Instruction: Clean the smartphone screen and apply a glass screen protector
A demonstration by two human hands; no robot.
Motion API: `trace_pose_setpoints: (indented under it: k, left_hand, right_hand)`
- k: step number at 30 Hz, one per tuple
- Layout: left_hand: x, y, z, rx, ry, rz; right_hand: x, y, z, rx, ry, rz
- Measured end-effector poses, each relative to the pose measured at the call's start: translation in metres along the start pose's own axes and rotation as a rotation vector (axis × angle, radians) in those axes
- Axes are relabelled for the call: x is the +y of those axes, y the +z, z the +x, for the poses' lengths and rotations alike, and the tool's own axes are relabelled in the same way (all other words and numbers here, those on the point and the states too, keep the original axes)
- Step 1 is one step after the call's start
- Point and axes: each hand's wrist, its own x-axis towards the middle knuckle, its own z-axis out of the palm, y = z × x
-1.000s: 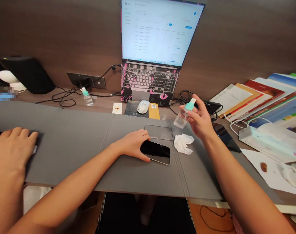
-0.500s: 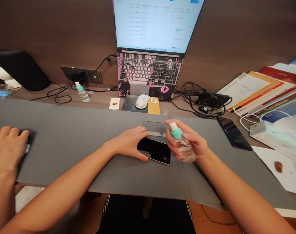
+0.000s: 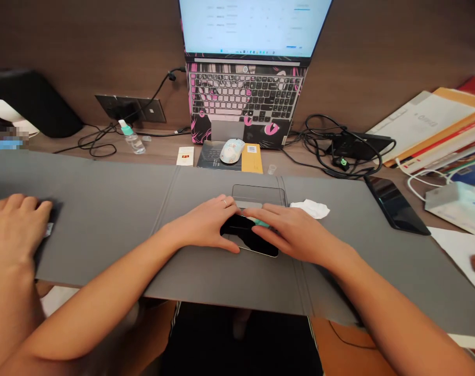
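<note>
My left hand (image 3: 206, 224) is closed round the left end of a black-screened phone (image 3: 266, 247) that lies flat on the grey desk mat. Over the phone's upper right part, my right hand (image 3: 296, 227) grips a spray bottle (image 3: 261, 223). Only its teal collar and a bit of the pale nozzle show between the fingers; the rest is hidden under the hand. Just behind the phone lies a clear thin rectangular sheet (image 3: 259, 193), partly covered by my fingers. A crumpled white tissue (image 3: 313, 209) rests beyond my right hand.
An open laptop (image 3: 245, 94) and a mouse (image 3: 232, 150) are at the back. A second spray bottle (image 3: 132, 138) stands left, near tangled cables. On the right are a dark phone-like slab (image 3: 396, 206), a charger (image 3: 358, 146) and books (image 3: 437, 125). Another person's hand (image 3: 18, 224) rests at left.
The spray bottle, upright in my right hand before, has been lowered and tipped leftward over the phone. The tissue has come into sight. My left hand stays on the phone; the view has shifted slightly.
</note>
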Motion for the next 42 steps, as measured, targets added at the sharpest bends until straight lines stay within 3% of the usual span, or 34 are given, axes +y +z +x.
trace_pose_setpoints:
  k: [6, 12, 23, 28, 35, 42]
  left_hand:
    - [-0.002, -0.008, -0.003, -0.04, 0.005, -0.086]
    - [-0.006, -0.022, -0.015, -0.053, -0.081, -0.098]
    - [-0.006, -0.017, -0.015, -0.057, -0.055, -0.08]
    - [-0.004, -0.018, -0.015, -0.074, -0.055, -0.052]
    - [-0.008, -0.018, -0.015, -0.079, -0.071, -0.074]
    - [-0.009, -0.017, -0.015, -0.073, -0.054, -0.076]
  right_hand:
    - [-0.001, 0.013, 0.003, 0.055, -0.026, -0.173]
    - [-0.004, 0.023, 0.006, 0.114, -0.037, -0.292]
    - [-0.009, 0.032, 0.01, 0.113, -0.077, -0.385]
    - [-0.006, 0.023, 0.008, 0.102, -0.061, -0.327]
    - [0.009, -0.009, -0.017, 0.096, 0.048, -0.206]
    - [0.005, 0.004, -0.054, 0.053, 0.036, -0.317]
